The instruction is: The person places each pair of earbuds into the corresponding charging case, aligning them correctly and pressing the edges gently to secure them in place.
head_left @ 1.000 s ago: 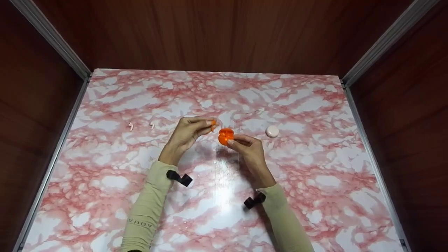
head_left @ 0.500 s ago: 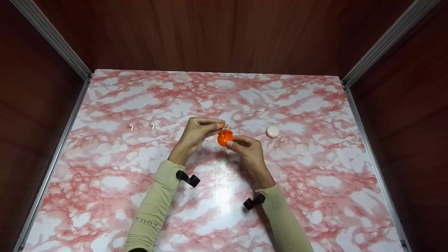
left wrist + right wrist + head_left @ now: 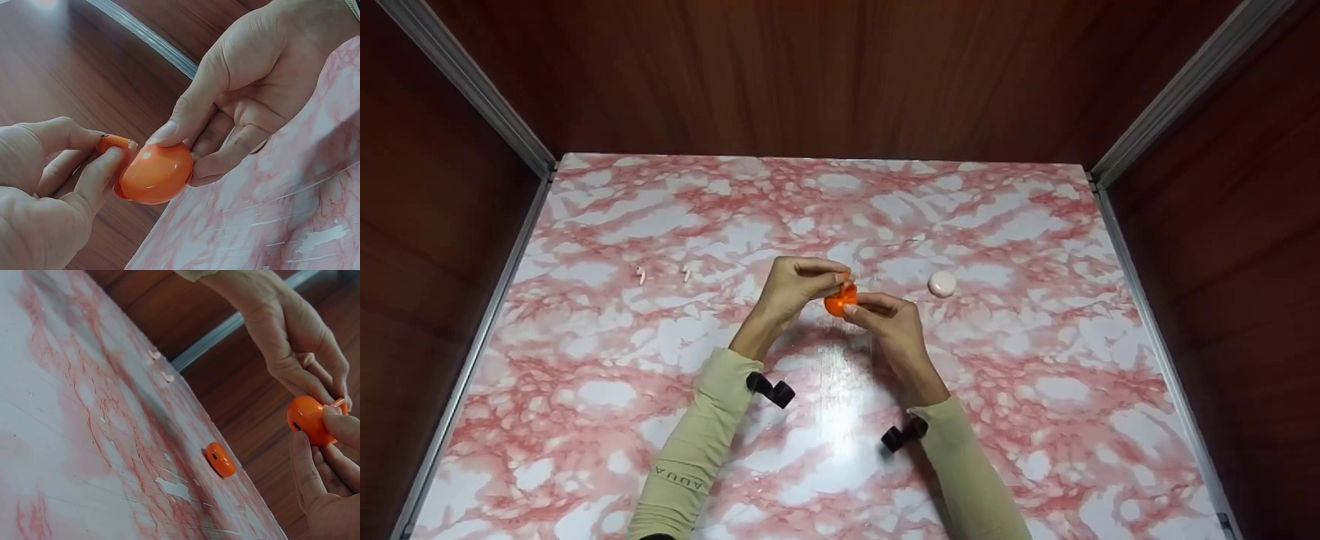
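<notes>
Between the hands, above the table, is a glossy orange earbud case (image 3: 836,304) with its lid standing up. My right hand (image 3: 894,319) grips its rounded body with thumb and fingers, as the left wrist view also shows. My left hand (image 3: 799,289) pinches an orange earbud (image 3: 115,142) between thumb and fingertips, right at the case's opening. Left-hand fingers cover part of the earbud and the case's inside. In the right wrist view, the case (image 3: 306,419) shows a dark slot in its outer side.
Two pale pink earbuds (image 3: 641,275) lie apart on the left of the marbled table (image 3: 607,390). A round pale pink case (image 3: 942,284) sits to the right. The right wrist view shows another orange rounded shape (image 3: 219,460) on the glossy surface. Wood panels surround the table.
My left hand has moved right with the orange earbud, from beside the case to its opening. The right hand stays nearly in place, with the case tilted slightly.
</notes>
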The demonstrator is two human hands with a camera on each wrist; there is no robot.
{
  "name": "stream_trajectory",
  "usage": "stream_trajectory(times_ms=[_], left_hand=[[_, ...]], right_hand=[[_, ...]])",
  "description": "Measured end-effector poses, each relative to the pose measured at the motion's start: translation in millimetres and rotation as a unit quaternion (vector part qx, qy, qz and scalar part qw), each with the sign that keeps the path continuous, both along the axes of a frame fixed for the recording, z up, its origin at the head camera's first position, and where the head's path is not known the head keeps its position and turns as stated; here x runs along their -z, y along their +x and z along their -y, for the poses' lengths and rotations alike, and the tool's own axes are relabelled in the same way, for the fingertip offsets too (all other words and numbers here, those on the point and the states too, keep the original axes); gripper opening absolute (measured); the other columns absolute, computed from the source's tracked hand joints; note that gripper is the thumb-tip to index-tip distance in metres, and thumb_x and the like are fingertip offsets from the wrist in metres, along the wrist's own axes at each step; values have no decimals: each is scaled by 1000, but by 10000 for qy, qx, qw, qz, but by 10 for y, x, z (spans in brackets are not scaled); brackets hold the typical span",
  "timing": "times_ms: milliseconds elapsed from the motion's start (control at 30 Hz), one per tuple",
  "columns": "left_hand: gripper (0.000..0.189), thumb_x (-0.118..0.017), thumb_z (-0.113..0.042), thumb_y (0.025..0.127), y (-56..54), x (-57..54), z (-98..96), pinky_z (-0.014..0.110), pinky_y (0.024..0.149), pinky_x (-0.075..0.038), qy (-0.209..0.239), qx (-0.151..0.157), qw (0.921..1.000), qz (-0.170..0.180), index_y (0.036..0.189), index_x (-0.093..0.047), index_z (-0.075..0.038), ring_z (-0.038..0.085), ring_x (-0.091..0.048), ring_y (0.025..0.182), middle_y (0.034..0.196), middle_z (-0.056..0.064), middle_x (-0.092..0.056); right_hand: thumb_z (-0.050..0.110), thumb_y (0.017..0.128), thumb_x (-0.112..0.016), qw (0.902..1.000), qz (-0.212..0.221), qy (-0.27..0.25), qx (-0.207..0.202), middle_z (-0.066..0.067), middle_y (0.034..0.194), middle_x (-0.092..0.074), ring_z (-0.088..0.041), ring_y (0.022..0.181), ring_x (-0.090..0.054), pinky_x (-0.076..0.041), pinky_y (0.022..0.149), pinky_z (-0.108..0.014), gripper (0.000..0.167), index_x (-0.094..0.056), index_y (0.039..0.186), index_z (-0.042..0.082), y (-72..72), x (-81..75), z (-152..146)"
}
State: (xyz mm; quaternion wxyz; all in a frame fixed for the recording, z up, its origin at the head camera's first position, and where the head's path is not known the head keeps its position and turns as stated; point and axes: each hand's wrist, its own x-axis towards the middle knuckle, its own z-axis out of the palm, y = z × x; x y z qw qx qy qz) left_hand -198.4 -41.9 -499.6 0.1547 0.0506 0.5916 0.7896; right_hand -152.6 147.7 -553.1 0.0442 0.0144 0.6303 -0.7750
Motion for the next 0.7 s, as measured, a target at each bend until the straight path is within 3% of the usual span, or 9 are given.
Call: stream_trajectory(times_ms=[200,400,567,700], left_hand=[[24,-70,8,94,-2,5,-4,28,85,-65,-2,-72,9999,-80,116,-73,15,19,-80,92,121,39,-69],[25,-70,5,95,4,-23,0,29,88,-64,-230,-16,9995,-218,119,-73,13,21,-80,95,111,23,-79],[27,-69,3,95,14,-46,-3,26,87,-64,-755,54,9960,-464,121,-75,7,24,-79,102,121,29,-74],[28,-67,2,97,32,-67,-12,27,90,-63,-986,109,9935,-555,124,-74,4,34,-77,110,126,32,-72]], right_hand=[[9,88,-85,9999,23,155,72,-14,103,-82,-22,93,-80,-65,86,-33,27,-79,112,-3,-2,-4,8],[10,89,-84,9999,48,117,44,-14,104,-82,-22,95,-80,-65,87,-34,29,-78,113,-3,1,-4,11],[10,89,-84,9999,79,67,19,-14,105,-82,-22,97,-80,-65,88,-34,29,-78,114,-4,1,-7,11],[10,89,-84,9999,95,121,50,-14,105,-82,-21,97,-79,-65,88,-33,29,-78,114,-3,5,-1,13]])
